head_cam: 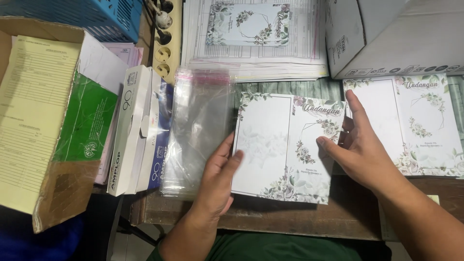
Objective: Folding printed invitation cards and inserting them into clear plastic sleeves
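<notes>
A white card with floral borders lies unfolded flat in front of me on the wooden table. My left hand rests on its lower left edge, thumb against the card, beside a stack of clear plastic sleeves. My right hand grips the card's right edge, thumb on its printed face and fingers behind. More of the same floral cards lie unfolded to the right.
Two white envelope boxes stand left of the sleeves. An open cardboard box holds yellow and green papers. Behind are a paper stack topped by a floral card, a power strip, a blue basket and a white carton.
</notes>
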